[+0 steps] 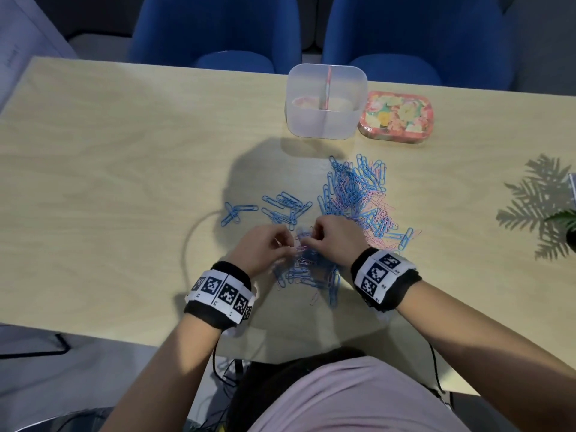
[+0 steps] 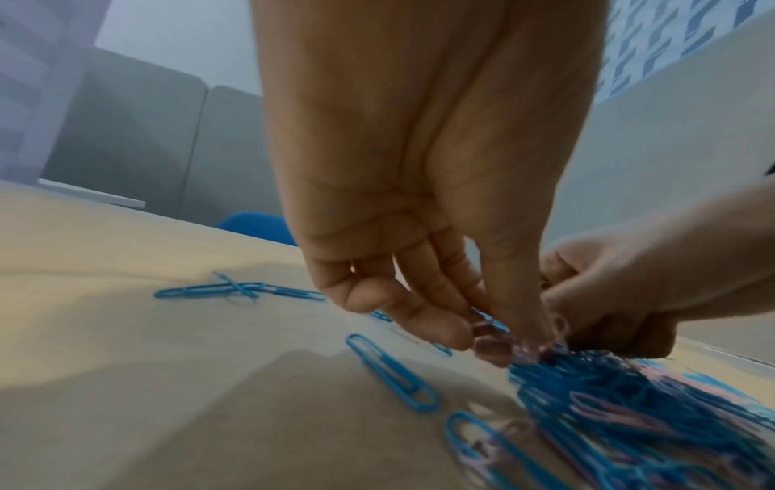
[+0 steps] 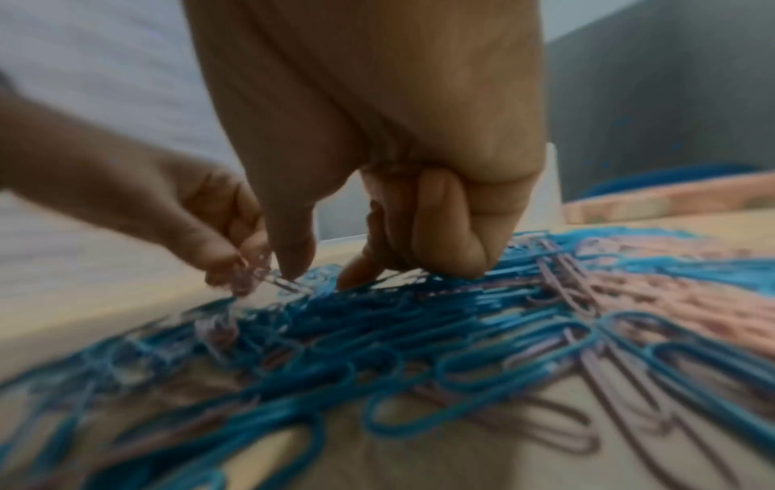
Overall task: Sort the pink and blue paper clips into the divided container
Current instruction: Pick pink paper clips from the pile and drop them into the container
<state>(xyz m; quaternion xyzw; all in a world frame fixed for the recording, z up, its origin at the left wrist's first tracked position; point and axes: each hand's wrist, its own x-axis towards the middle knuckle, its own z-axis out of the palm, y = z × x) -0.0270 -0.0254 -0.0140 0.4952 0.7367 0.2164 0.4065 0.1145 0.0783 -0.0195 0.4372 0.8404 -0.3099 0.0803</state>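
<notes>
A mixed heap of blue and pink paper clips point(image 1: 358, 194) lies mid-table, and more clips point(image 1: 308, 272) are spread under my hands. A small group of blue clips point(image 1: 280, 207) sits apart to the left. The translucent divided container point(image 1: 311, 126) stands at the far edge, with pinkish contents in its left half. My left hand point(image 1: 291, 244) pinches a few pink clips point(image 2: 495, 338) just above the spread. My right hand point(image 1: 311, 240) meets it, thumb and forefinger on a pink clip point(image 3: 268, 275), the other fingers curled in.
A floral tin point(image 1: 396, 116) sits right of the container. A potted plant point(image 1: 564, 219) pokes in at the right edge. Two blue chairs point(image 1: 218, 29) stand behind the table. Bare tabletop point(image 1: 109, 182) stretches to the left.
</notes>
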